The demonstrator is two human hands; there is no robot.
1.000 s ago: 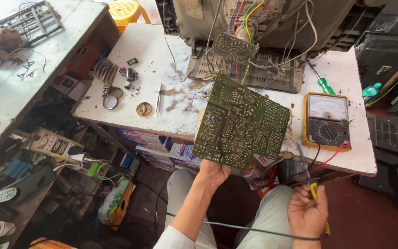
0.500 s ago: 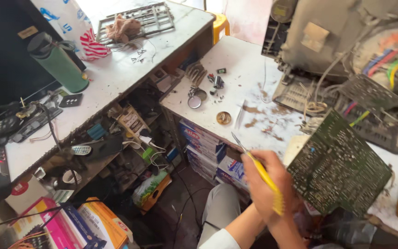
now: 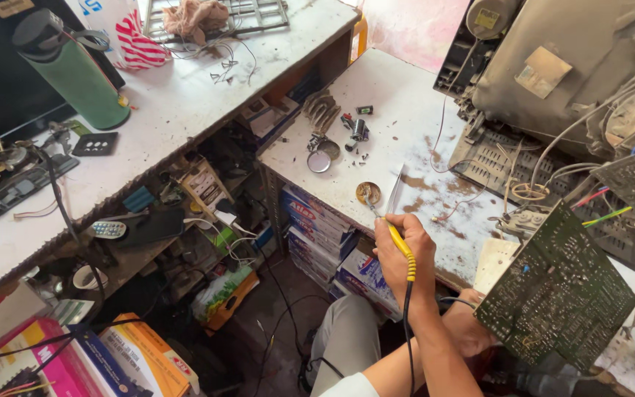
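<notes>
**Soldering iron at the small tin**

Right hand [image 3: 404,254] closed around yellow soldering iron [image 3: 398,242], tip reaching to small round tin [image 3: 367,193] just ahead on white desk [image 3: 398,125]. Left hand [image 3: 468,327], just behind the right hand, gripping green circuit board [image 3: 558,290] by its lower edge.

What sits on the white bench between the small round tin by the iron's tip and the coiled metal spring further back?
In the head view, between the round tin and the coiled spring lie a shiny open lid, a small dark cylindrical part and scattered screws.
</notes>
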